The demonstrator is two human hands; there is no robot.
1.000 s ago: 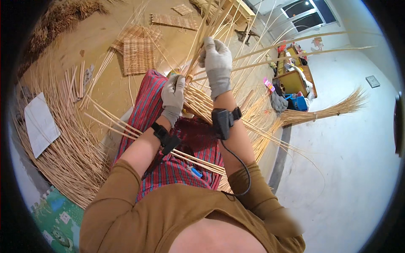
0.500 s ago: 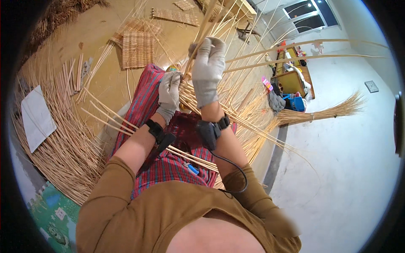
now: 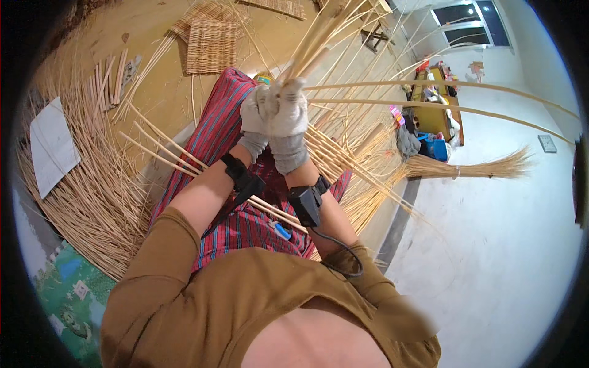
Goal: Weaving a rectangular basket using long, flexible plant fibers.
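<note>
Both my hands wear pale work gloves and are close together over a striped red cloth on my lap. My left hand is closed around the base of pale wicker rods that fan up and away. Pressed beside it, my right hand is closed on the same rods, with its thumb uppermost. More rods stick out to the right from behind the right hand. The exact crossing of the rods between the hands is hidden by the gloves. Blue-handled pliers lie on the cloth, nearer my body.
A large heap of loose rods covers the left floor, with a white board on it. Woven wicker panels lie ahead. A tied bundle leans at the right wall, near a cluttered cabinet. Two long rods reach far right.
My right hand has come down from higher on the rods to beside my left hand. Its grip is now near the base. The view has shifted slightly.
</note>
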